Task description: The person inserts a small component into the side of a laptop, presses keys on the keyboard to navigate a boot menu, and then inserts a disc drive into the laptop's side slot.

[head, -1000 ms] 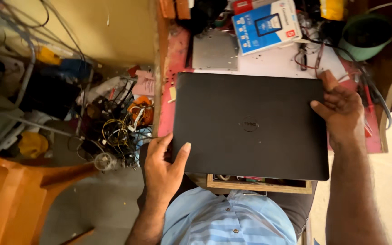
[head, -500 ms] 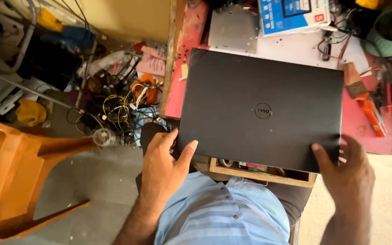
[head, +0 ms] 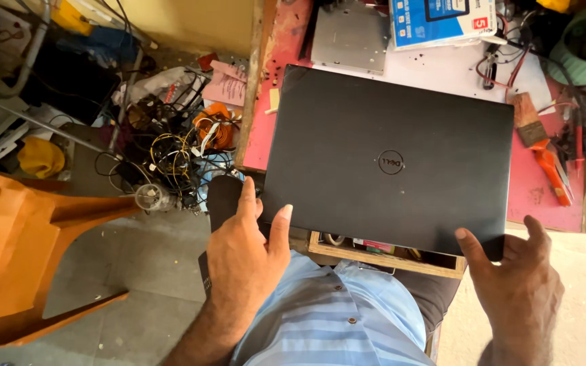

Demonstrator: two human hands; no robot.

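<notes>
1. The closed black laptop [head: 388, 159] lies flat on the pink bench [head: 544, 196], its near edge jutting past the bench's front over an open wooden drawer [head: 384, 256].

2. The main change is in the right hand [head: 513, 285]. A second ago it gripped the laptop's far right corner; half a second ago it had dropped to the near right corner, and it is there now, fingers spread, thumb and forefinger pinching that corner from the edge.

3. The left hand [head: 245, 254] has kept its place at the laptop's near left corner throughout, thumb on top of the lid, the other fingers spread beside and under the edge.

4. Both hands therefore now hold the laptop's near edge, one at each corner. By my judgement this is a grip for sliding or lifting the machine toward the body, or for opening the lid, not for pushing it away.

5. The laptop itself has hardly shifted on the bench; the view has merely swung.

6. Right of the laptop lie a wooden-handled brush [head: 527, 122] and an orange-handled tool [head: 552, 173]; beyond its far edge, a blue-and-white box [head: 439, 20] and a grey metal plate [head: 353, 37]. Left of it, below the bench, is a tangle of wires [head: 171, 152].
</notes>
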